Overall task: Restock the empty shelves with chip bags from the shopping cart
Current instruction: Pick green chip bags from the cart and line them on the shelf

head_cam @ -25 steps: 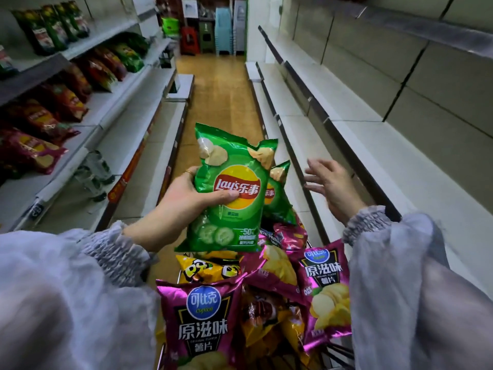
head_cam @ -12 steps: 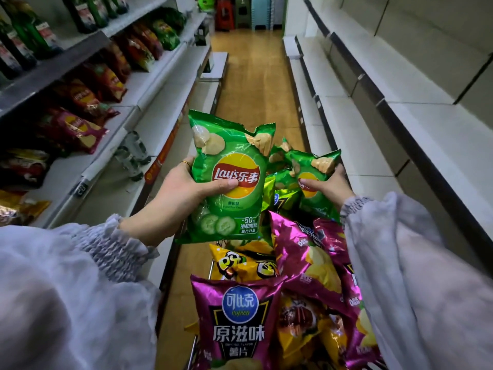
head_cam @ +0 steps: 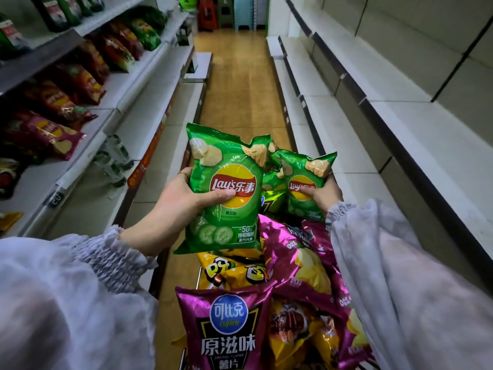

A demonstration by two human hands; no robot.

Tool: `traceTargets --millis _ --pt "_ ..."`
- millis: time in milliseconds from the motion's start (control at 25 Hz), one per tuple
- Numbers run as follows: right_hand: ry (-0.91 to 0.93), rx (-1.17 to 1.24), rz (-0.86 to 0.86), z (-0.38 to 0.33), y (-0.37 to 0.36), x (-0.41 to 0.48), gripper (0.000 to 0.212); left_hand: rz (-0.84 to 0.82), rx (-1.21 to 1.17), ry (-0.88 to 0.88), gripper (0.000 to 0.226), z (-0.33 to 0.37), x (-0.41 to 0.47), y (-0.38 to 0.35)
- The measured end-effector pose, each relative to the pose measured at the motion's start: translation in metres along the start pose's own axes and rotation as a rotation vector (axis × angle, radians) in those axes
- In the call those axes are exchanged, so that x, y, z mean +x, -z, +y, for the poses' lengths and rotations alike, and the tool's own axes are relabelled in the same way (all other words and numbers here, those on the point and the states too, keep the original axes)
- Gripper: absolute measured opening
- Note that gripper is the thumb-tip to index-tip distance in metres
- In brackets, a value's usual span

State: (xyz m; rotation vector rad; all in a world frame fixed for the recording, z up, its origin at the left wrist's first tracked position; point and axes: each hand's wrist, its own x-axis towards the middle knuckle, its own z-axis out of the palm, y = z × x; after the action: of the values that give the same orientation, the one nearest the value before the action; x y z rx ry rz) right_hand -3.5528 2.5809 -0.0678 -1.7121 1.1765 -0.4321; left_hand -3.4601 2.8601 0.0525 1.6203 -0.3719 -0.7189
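green big bag (head_cam: pixel 226 209) and small bag (head_cam: pixel 304 166) seem light and crushy, so my left hand (head_cam: pixel 181 201) and right hand (head_cam: pixel 326 194) each grip one softly at the middle.

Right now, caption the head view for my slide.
Left hand grips the near green bag, right hand the far green bag, over the chip-filled cart beside empty shelves.

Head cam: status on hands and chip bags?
Left hand grips large green Lay's cucumber bag. Right hand grips second green Lay's bag. Both held over the cart's bag pile. Nothing seen between them and right-side shelves.
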Motion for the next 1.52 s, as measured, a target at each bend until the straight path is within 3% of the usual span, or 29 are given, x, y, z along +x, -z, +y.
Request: traceTargets --millis 160,400,640,720,880,1000,1280,1400,1520 --pt "0.02 0.262 -0.03 -0.018 0.047 -0.019 0.065 -0.043 0.005 -0.005 0.081 0.006 0.0 -0.008" --pt "0.181 0.448 -0.02 -0.061 0.142 -0.092 0.05 -0.164 -0.01 -0.051 0.085 0.029 -0.015 -0.045" --pt "0.269 0.561 0.033 -0.077 0.247 -0.219 0.021 -0.329 -0.046 -0.196 0.065 0.069 -0.08 -0.122" --pt "0.284 0.557 0.054 -0.069 0.282 -0.266 0.022 -0.397 -0.052 -0.218 0.061 0.078 -0.11 -0.149" --pt "0.294 0.597 0.164 -0.045 0.34 -0.358 0.037 -0.595 -0.038 -0.234 0.048 0.094 -0.18 -0.207" --pt "0.299 0.626 0.272 -0.025 0.38 -0.422 0.04 -0.716 -0.011 -0.278 0.054 0.101 -0.234 -0.247" --pt "0.363 0.715 0.479 -0.004 0.449 -0.55 0.022 -0.909 0.02 -0.393 0.074 0.123 -0.343 -0.317" --pt "0.314 0.711 0.587 0.009 0.475 -0.598 0.018 -0.992 -0.023 -0.41 0.045 0.127 -0.389 -0.34" --pt "0.232 0.722 0.677 0.021 0.496 -0.639 0.021 -1.104 -0.031 -0.369 0.045 0.129 -0.429 -0.358"
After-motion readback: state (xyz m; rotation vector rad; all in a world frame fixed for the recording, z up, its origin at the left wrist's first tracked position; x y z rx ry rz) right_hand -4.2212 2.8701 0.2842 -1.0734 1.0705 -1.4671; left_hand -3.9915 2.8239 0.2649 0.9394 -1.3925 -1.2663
